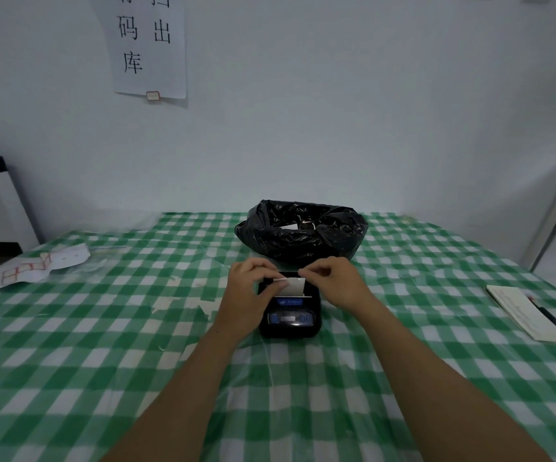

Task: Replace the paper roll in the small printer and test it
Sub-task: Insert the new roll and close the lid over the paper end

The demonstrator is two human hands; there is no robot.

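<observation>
My left grip (253, 281) and right grip (328, 278) pinched the paper strip (292, 286) at its top corners; it rose from the printer (290, 320) between them, its top edge running left-right.

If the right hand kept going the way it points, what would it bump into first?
Probably the left hand: the right hand points leftward along the paper strip above the printer, though depth is hard to judge.
</observation>
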